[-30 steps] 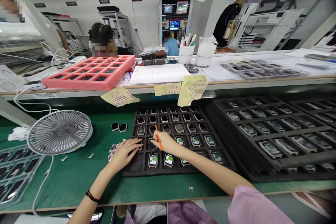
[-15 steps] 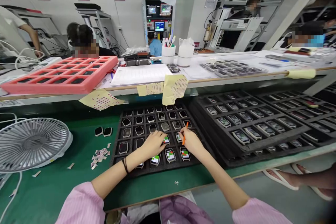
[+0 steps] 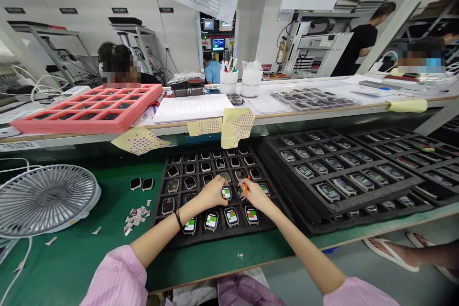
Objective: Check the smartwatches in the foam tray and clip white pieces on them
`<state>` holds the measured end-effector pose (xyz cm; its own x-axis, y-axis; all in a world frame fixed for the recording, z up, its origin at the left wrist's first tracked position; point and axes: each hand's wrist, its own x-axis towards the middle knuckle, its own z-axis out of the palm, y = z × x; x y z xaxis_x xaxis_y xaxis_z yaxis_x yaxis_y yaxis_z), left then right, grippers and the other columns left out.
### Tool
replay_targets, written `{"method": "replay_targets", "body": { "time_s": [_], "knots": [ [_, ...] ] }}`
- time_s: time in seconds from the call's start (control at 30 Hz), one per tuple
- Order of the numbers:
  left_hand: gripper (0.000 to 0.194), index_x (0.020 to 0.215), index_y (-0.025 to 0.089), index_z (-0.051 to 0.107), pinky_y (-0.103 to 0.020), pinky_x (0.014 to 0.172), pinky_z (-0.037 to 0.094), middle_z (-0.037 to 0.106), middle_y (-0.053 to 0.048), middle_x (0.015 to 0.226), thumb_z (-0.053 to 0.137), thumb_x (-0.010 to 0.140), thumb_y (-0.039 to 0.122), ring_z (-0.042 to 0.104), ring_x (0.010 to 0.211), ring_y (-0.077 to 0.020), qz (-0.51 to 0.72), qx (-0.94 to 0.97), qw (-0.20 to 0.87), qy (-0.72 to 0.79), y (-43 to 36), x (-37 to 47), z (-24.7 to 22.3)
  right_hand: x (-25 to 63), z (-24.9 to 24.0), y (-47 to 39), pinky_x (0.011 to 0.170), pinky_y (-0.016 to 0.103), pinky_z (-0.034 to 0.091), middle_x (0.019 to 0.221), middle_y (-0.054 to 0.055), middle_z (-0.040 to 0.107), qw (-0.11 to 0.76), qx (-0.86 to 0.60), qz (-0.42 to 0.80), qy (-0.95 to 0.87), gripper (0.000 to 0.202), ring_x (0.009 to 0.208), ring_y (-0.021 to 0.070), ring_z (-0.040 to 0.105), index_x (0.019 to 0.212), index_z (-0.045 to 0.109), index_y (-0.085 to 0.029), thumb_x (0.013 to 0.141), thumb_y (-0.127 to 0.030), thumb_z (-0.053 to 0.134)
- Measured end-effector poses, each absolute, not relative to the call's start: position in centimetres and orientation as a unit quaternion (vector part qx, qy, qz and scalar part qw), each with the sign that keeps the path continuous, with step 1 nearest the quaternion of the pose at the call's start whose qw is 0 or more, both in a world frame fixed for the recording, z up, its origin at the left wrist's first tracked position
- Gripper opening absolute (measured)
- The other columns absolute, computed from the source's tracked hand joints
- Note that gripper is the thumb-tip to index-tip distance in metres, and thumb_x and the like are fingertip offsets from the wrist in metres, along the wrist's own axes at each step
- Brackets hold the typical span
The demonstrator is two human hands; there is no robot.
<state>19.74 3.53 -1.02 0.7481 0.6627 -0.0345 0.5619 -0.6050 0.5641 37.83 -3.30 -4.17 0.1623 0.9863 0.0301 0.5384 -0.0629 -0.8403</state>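
A black foam tray [image 3: 211,204] in front of me holds rows of square smartwatch bodies without straps. The near row shows lit screens in green, white and red, such as one smartwatch [image 3: 231,216] beside my wrists. My left hand [image 3: 214,192] has its thumb and fingers closed around the edges of a lit smartwatch [image 3: 226,193]. Between the fingers of my right hand [image 3: 256,196] is a thin orange stick-shaped tool [image 3: 246,187], over the tray just right of that watch. Another lit watch [image 3: 264,188] lies by the right knuckles. My right fingertips partly hide the watch beneath them.
Two dark watches [image 3: 141,184] and a pile of small paper scraps [image 3: 136,218] lie left of the tray, near a white fan [image 3: 50,198]. Stacked black trays [image 3: 322,210] of watches stand right. Above, a shelf bears a pink foam tray [image 3: 122,126] and papers. Co-workers are beyond.
My left hand has gone from lying over the lit watch to gripping its edges. The right hand has shifted slightly left and down with the orange tool, uncovering a lit watch. The view has tilted.
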Motion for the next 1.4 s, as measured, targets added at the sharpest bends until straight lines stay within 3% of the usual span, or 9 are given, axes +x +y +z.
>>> {"method": "replay_targets", "body": {
  "time_s": [0.23, 0.4, 0.5, 0.6, 0.77, 0.9, 1.03, 1.3, 1.4],
  "knots": [
    [0.053, 0.121, 0.014, 0.051, -0.029, 0.069, 0.054, 0.064, -0.009, 0.105, 0.068, 0.072, 0.020, 0.066, 0.077, -0.0156, 0.224, 0.808, 0.433, 0.331, 5.3, 17.0, 1.6, 38.4, -2.5, -2.4, 0.036, 0.024, 0.036, 0.058, -0.001, 0.055, 0.487, -0.591, 0.387, -0.513, 0.041, 0.045, 0.0184, 0.060, 0.096, 0.051, -0.016, 0.085, -0.053, 0.038],
    [0.065, 0.131, 0.015, 0.047, -0.025, 0.066, 0.050, 0.066, -0.010, 0.105, 0.072, 0.072, 0.030, 0.064, 0.082, -0.0162, 0.291, 0.685, 0.587, 0.320, 5.5, 15.5, 4.3, 37.1, 1.5, -0.9, 0.039, 0.021, 0.040, 0.072, 0.002, 0.061, 0.522, -0.502, 0.479, -0.496, 0.038, 0.057, 0.0170, 0.066, 0.107, 0.052, -0.016, 0.085, -0.048, 0.053],
    [0.061, 0.131, 0.016, 0.046, -0.021, 0.055, 0.045, 0.064, -0.010, 0.109, 0.067, 0.076, 0.034, 0.062, 0.076, -0.0138, 0.306, 0.672, 0.587, 0.332, 5.3, 14.5, 5.2, 35.8, 3.8, 0.1, 0.040, 0.019, 0.042, 0.090, 0.003, 0.062, 0.522, -0.430, 0.541, -0.499, 0.037, 0.061, 0.0144, 0.067, 0.108, 0.053, -0.020, 0.078, -0.036, 0.067],
    [0.049, 0.122, 0.015, 0.054, -0.020, 0.050, 0.041, 0.065, -0.007, 0.098, 0.062, 0.080, 0.038, 0.061, 0.067, -0.0120, 0.324, 0.677, 0.569, 0.336, 5.3, 13.6, 5.7, 34.6, 5.5, 1.1, 0.040, 0.019, 0.044, 0.097, 0.004, 0.062, 0.501, -0.409, 0.549, -0.529, 0.039, 0.063, 0.0141, 0.068, 0.108, 0.052, -0.020, 0.075, -0.030, 0.071],
    [0.039, 0.112, 0.017, 0.061, -0.022, 0.050, 0.042, 0.064, -0.003, 0.086, 0.053, 0.086, 0.045, 0.058, 0.057, -0.0104, 0.357, 0.671, 0.541, 0.359, 5.3, 12.7, 6.6, 33.1, 6.1, 2.4, 0.037, 0.018, 0.042, 0.089, 0.003, 0.063, 0.492, -0.405, 0.524, -0.564, 0.034, 0.056, 0.0126, 0.066, 0.104, 0.055, -0.019, 0.076, -0.032, 0.070],
    [0.041, 0.114, 0.018, 0.061, -0.021, 0.050, 0.043, 0.064, -0.003, 0.088, 0.055, 0.085, 0.046, 0.055, 0.056, -0.0085, 0.362, 0.675, 0.538, 0.350, 5.2, 12.6, 6.7, 32.6, 5.1, 3.1, 0.033, 0.016, 0.035, 0.068, -0.002, 0.060, 0.511, -0.429, 0.503, -0.550, 0.027, 0.044, 0.0098, 0.059, 0.096, 0.058, -0.018, 0.082, -0.040, 0.063],
    [0.043, 0.115, 0.018, 0.059, -0.020, 0.048, 0.041, 0.066, -0.005, 0.093, 0.058, 0.083, 0.047, 0.054, 0.059, -0.0091, 0.360, 0.675, 0.547, 0.338, 5.2, 12.7, 6.5, 32.6, 4.4, 3.2, 0.034, 0.017, 0.038, 0.063, -0.002, 0.060, 0.511, -0.428, 0.520, -0.534, 0.028, 0.045, 0.0114, 0.060, 0.096, 0.059, -0.017, 0.086, -0.044, 0.057],
    [0.045, 0.110, 0.016, 0.057, -0.021, 0.058, 0.047, 0.064, -0.008, 0.104, 0.067, 0.076, 0.045, 0.059, 0.080, -0.0153, 0.367, 0.655, 0.568, 0.338, 5.0, 12.9, 6.7, 32.6, 5.6, 2.2, 0.042, 0.020, 0.048, 0.100, 0.005, 0.062, 0.483, -0.375, 0.555, -0.564, 0.036, 0.062, 0.0126, 0.066, 0.110, 0.052, -0.022, 0.081, -0.037, 0.066],
    [0.043, 0.110, 0.017, 0.057, -0.021, 0.055, 0.046, 0.064, -0.007, 0.099, 0.063, 0.079, 0.047, 0.057, 0.072, -0.0130, 0.365, 0.661, 0.558, 0.344, 4.9, 12.8, 6.8, 32.6, 5.5, 2.2, 0.042, 0.021, 0.049, 0.105, 0.007, 0.061, 0.482, -0.369, 0.542, -0.580, 0.037, 0.066, 0.0146, 0.067, 0.110, 0.051, -0.022, 0.079, -0.036, 0.068]
  ]
}}
